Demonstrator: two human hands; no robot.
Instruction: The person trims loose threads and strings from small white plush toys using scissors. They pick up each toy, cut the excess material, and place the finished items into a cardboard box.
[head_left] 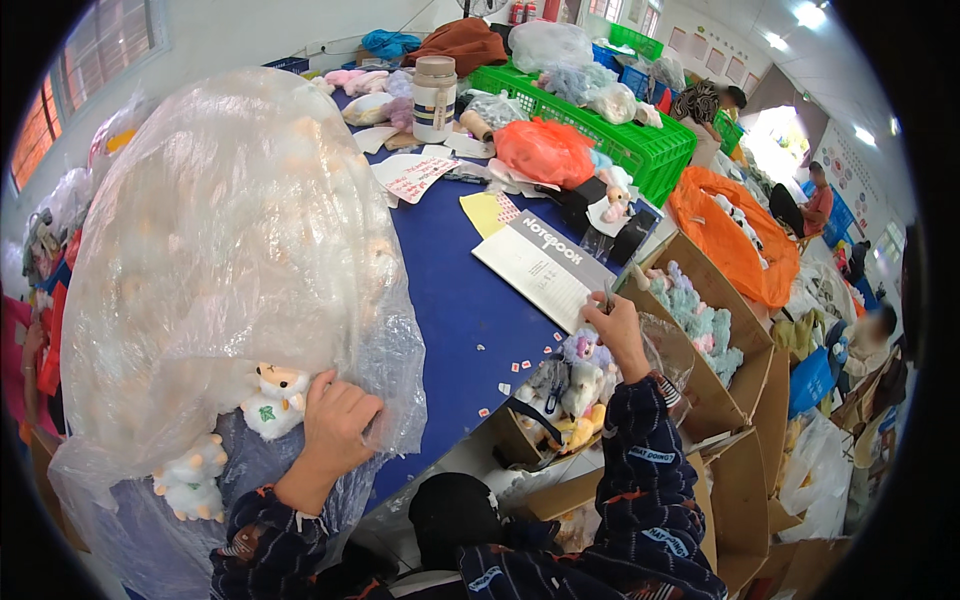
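Observation:
My left hand (340,425) is at the mouth of a large clear plastic bag (220,230), its fingers bent against the side of a small white plush toy (272,408) with a green patch on its belly. Just below lies a second white plush toy (192,482), tilted at the bag's edge. My right hand (620,335) is raised over the table's right edge, close to a grey and white notebook (545,265). It pinches a small metal tool (607,292) that looks like thread snips. More pale plush toys show dimly through the bag.
Small red and white labels (518,366) are scattered on the blue table (445,260). A jar (434,100), papers and an orange-red bag (545,152) sit farther back, beside a green crate (600,130). Cardboard boxes (740,390) with plush toys stand at right. Other people sit farther off.

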